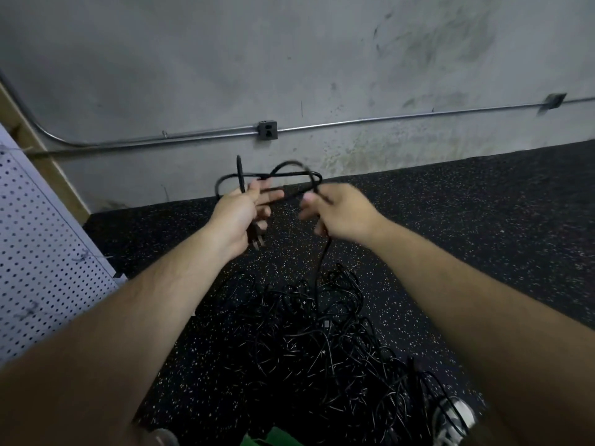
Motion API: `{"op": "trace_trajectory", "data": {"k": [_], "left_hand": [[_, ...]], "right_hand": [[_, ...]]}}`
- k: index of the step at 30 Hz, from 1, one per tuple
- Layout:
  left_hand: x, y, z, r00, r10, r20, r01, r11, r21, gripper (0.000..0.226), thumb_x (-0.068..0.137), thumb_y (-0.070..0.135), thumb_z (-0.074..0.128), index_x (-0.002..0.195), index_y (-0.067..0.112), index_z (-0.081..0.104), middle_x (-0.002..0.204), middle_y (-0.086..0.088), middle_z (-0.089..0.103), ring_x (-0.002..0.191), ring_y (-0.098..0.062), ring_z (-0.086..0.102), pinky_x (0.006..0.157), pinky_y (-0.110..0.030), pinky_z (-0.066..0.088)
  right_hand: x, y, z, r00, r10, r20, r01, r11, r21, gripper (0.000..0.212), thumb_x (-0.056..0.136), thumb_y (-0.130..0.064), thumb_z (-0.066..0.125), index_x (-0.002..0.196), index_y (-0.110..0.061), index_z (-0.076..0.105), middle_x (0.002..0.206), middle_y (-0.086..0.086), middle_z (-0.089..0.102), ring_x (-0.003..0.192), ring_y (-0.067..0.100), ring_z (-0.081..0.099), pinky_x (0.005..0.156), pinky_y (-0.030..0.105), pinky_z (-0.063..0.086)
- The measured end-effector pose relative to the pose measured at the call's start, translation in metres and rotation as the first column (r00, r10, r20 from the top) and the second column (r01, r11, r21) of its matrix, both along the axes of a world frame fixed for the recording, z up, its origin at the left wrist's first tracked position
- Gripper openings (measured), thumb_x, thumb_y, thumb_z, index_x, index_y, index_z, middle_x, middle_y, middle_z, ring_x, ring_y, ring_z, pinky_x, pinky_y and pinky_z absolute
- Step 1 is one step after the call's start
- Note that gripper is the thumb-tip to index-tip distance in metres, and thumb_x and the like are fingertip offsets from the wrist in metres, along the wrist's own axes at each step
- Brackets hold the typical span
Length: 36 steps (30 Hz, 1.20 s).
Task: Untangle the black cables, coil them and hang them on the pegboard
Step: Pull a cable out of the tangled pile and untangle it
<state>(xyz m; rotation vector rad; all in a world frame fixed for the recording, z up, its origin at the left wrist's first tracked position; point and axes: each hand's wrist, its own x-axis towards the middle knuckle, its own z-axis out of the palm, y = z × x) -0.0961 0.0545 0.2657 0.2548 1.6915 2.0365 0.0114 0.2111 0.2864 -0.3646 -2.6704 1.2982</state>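
Looking down at a speckled black rubber floor [467, 220], with a big tangled pile of black cables [322, 336] dumped at 6 o'clock from the hands. Got the left hand [240, 217] curled round one black cable [291, 165], thumb pinching it on top, a couple of fingers sticking out straighter toward 3 o'clock, plug [257, 241] poking out under the palm with its prongs pointing down. Short stiff bit of that cable standing straight up at 12 o'clock off the same hand. Right hand [339, 214] just beside it at 3 o'clock, fingers curled round the same cable, bit blurry so can't tell how tight. Loose loops arcing between the two hands, up in the air in front of the wall, off the floor. One strand dropping from the right hand down at 6 o'clock into the pile. White pegboard [42, 262] way over at 9 o'clock, well apart from the pile. Grey concrete wall [289, 59] at 12 o'clock, metal conduit [386, 119] running across it through a double outlet box [267, 130]. Sneaker [454, 420] down at 5 o'clock among the pile's outer strands, something green [273, 437] at the bottom edge.
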Motion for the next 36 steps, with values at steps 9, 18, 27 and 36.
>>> {"op": "trace_trajectory", "data": {"k": [9, 18, 27, 36], "left_hand": [[0.032, 0.003, -0.002, 0.896, -0.357, -0.265, 0.266, 0.909, -0.322, 0.027, 0.109, 0.031, 0.045, 0.132, 0.035, 0.058, 0.119, 0.007, 0.073, 0.055, -0.007, 0.049, 0.051, -0.022, 0.041], [0.039, 0.024, 0.002, 0.871, -0.398, -0.287, 0.263, 0.873, -0.411, 0.023, 0.107, 0.028, 0.049, 0.109, 0.019, 0.071, 0.086, 0.008, 0.069, 0.056, 0.0, 0.049, 0.058, -0.026, 0.035], [0.012, 0.025, 0.021, 0.943, -0.258, -0.208, 0.245, 0.965, -0.089, 0.026, 0.109, 0.022, 0.046, 0.113, 0.012, 0.069, 0.088, 0.001, 0.073, 0.047, -0.005, 0.03, 0.042, -0.018, 0.029], [-0.005, 0.019, 0.008, 0.973, -0.106, -0.207, 0.077, 0.987, -0.142, 0.027, 0.109, 0.025, 0.046, 0.123, 0.013, 0.065, 0.119, -0.003, 0.072, 0.052, -0.005, 0.035, 0.046, -0.018, 0.035]], "right_hand": [[-0.032, -0.006, 0.092, 0.884, -0.271, -0.381, 0.169, 0.945, -0.282, 0.024, 0.106, -0.026, 0.052, 0.09, -0.012, 0.064, 0.078, 0.003, 0.075, 0.045, 0.009, 0.057, 0.042, 0.021, 0.04], [-0.024, -0.002, 0.093, 0.908, -0.303, -0.288, 0.119, 0.848, -0.516, 0.029, 0.107, -0.017, 0.048, 0.128, 0.003, 0.053, 0.099, 0.008, 0.07, 0.067, 0.016, 0.071, 0.057, 0.024, 0.053], [0.022, -0.014, -0.021, 0.991, 0.092, 0.094, -0.069, 0.972, -0.223, 0.043, 0.092, -0.008, 0.071, 0.132, -0.01, 0.055, 0.121, 0.006, 0.065, 0.072, 0.016, 0.069, 0.054, 0.026, 0.054], [-0.01, -0.01, -0.017, 0.976, -0.139, -0.17, 0.093, 0.963, -0.253, 0.018, 0.104, -0.023, 0.056, 0.096, -0.011, 0.066, 0.087, 0.004, 0.076, 0.062, 0.01, 0.067, 0.062, 0.028, 0.059]]}}
